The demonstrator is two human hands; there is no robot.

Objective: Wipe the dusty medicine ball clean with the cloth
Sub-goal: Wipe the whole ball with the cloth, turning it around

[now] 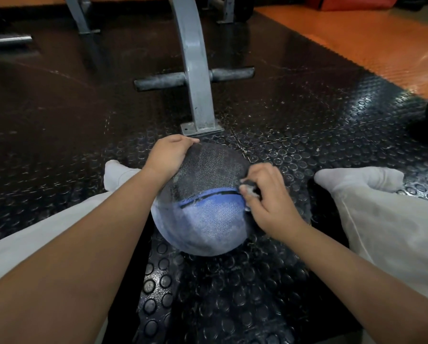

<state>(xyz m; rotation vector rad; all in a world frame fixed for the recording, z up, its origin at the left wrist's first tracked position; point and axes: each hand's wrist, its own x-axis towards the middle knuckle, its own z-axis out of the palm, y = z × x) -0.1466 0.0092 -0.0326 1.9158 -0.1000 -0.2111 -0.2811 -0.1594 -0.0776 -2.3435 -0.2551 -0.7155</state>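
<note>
Sitting on a black studded rubber floor (232, 294), a person keeps the medicine ball (208, 207) between the two spread legs, and the ball rests on the floor. The ball has a black half on its far side and a blue half on its near side, with a dark seam between them. A pale grey film of dust lies on the blue half, mostly at the left and in the middle.

The left hand (168, 155) is cupped on the far left of the ball. Its thumb lies along the top edge of the ball and its fingers bend down over the far side, where they are mostly hidden.

The right hand (270, 202) is at the right side of the ball, at the end of the seam. Its fingers are curled and they pinch a small bunched cloth (248, 188), grey and dark, which touches the ball there.

Left and right of the ball are light trouser legs (46, 227) and white socks (356, 180). Just beyond the ball stands the foot of a grey metal frame (195, 70) with a crossbar. Far right of the ball the floor turns orange (356, 38).
</note>
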